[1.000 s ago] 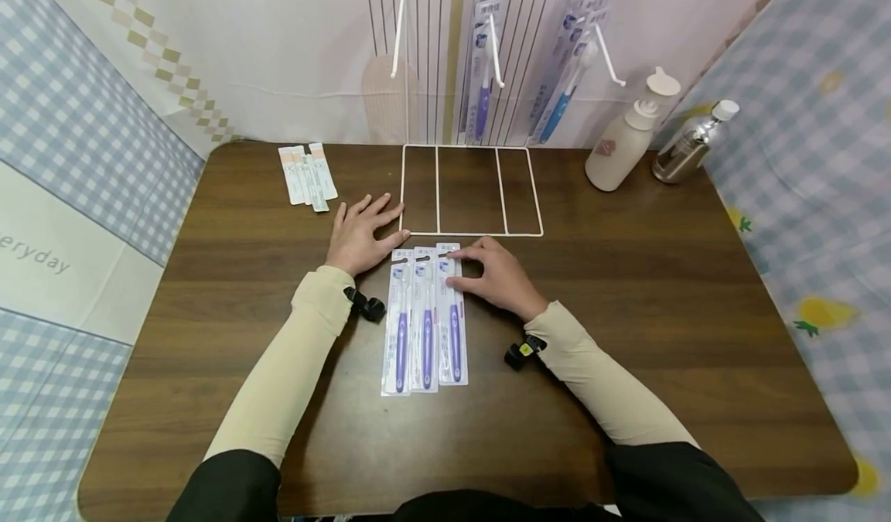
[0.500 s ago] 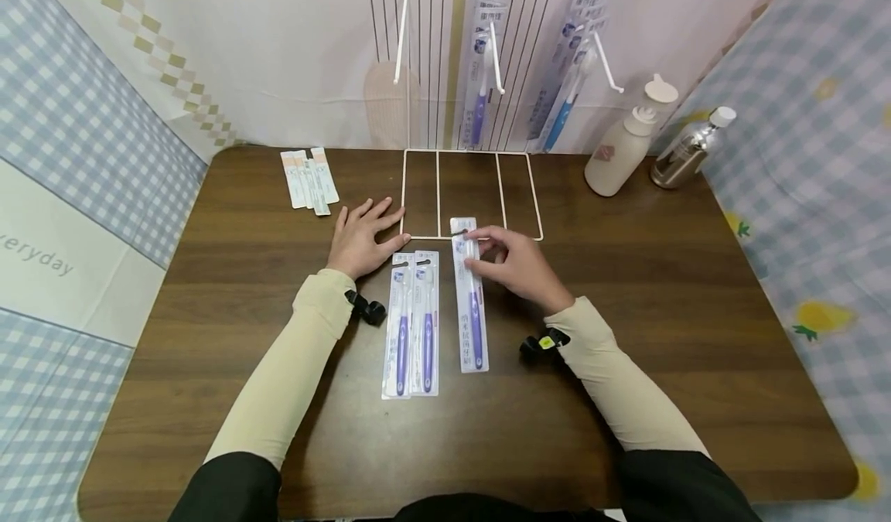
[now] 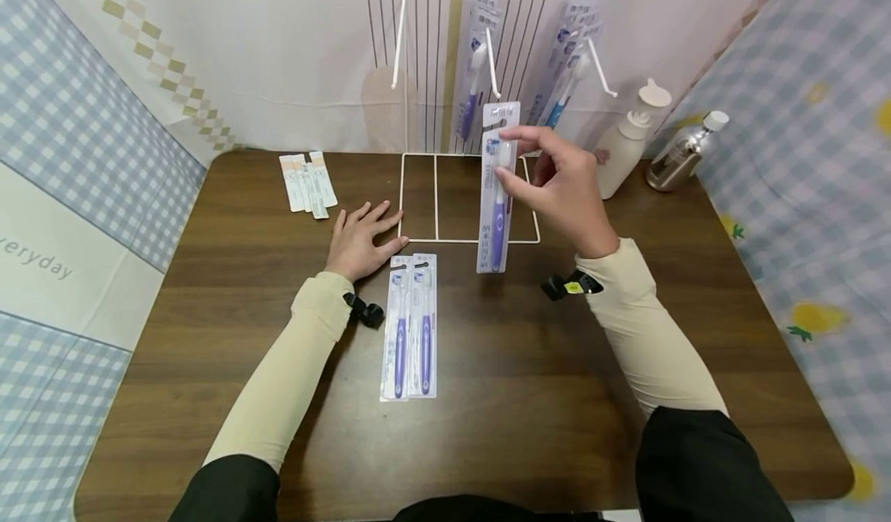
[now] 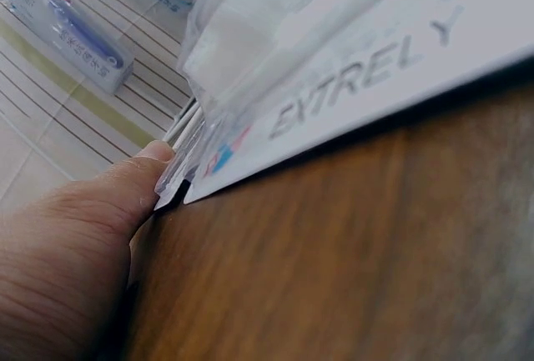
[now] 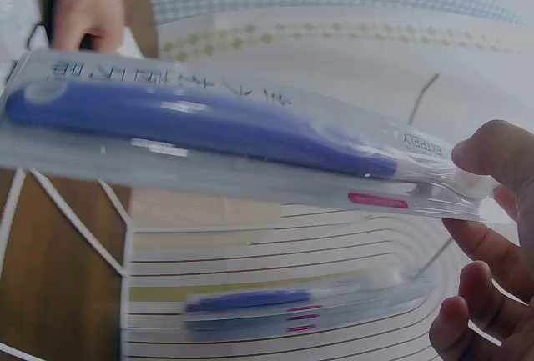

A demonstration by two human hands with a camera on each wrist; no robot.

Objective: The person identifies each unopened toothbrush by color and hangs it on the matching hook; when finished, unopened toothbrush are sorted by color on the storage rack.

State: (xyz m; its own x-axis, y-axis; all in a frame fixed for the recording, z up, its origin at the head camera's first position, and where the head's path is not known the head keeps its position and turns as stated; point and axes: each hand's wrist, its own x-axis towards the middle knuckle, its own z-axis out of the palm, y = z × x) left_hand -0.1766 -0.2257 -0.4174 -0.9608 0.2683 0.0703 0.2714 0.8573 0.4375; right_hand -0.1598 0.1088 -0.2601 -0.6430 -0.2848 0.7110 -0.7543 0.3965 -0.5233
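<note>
My right hand pinches a packaged purple toothbrush near its upper end, between thumb and fingers. The pack is raised over the table, in front of the wire rack's base. In the right wrist view the purple handle points away from the fingers. Flat on the table, my left hand spreads its fingers at the left side of the rack base. Just beside its thumb lie two more packaged purple toothbrushes, side by side; one pack looms close in the left wrist view.
White hooks rise at the back; the left hook is bare. Packs with purple toothbrushes hang on the middle hook, blue ones on the right. A pump bottle and a silver bottle stand right; small white packets lie left.
My right hand has taken the rightmost toothbrush pack from the row of three and lifted it up and to the right, toward the hooks. My left hand has stayed in place.
</note>
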